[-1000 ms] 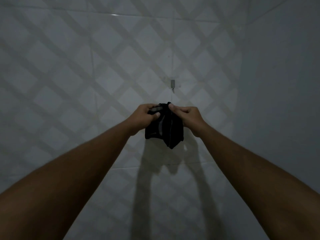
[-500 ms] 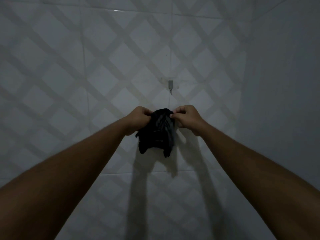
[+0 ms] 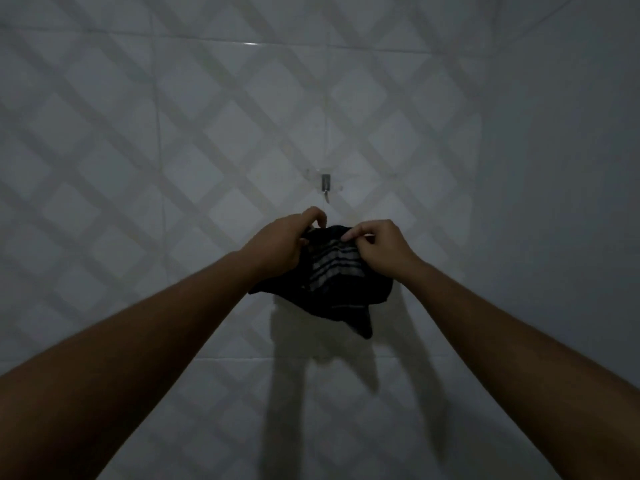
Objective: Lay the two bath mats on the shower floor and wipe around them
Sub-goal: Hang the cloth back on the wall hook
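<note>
The left hand point(image 3: 284, 244) and the right hand point(image 3: 375, 249) each pinch the top edge of a dark striped cloth point(image 3: 332, 289), bunched just below a hook point(image 3: 325, 185) on the tiled wall point(image 3: 173, 168) — no mat shows. Seemingly the wiping cloth is being readied; next, spread it open.
</note>
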